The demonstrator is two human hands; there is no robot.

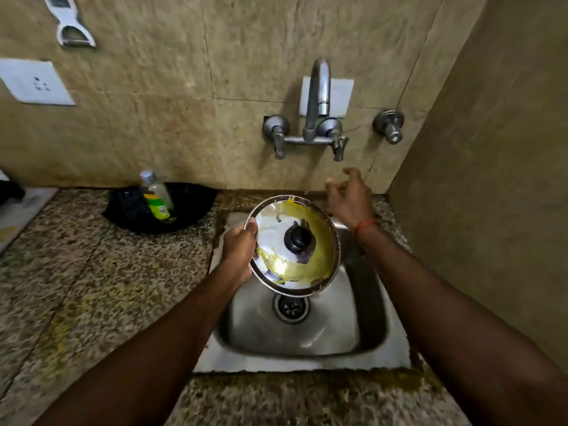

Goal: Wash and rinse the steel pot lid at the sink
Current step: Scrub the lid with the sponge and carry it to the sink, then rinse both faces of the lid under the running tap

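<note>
Steel pot lid (294, 245) hangs over the sink (307, 362), tilted, its black knob facing you. Your left hand (239, 250) grips it at the left rim, thumb on the top face and fingers curled underneath. A yellow-green smear covers the right side of the lid and runs along its lower edge; the rest shines clean.

Your right hand (350, 198) holds nothing. It is raised over the back right corner of the sink, fingers loosely spread and a little blurred, just below the right handle of the tap (318, 99). A red thread (365, 225) circles that wrist.

Below the lid, the drain (291, 308) shows in the sink floor. The tap stands on the wall behind the sink, with a separate valve (388, 126) to its right.

Left of the sink, on the speckled worktop (92, 287), a black pan (190, 210) holds a clear bottle (156, 195) with a green label, leaning. Further left on the wall are a white socket (33, 83) and a white peeler (70, 26).
</note>
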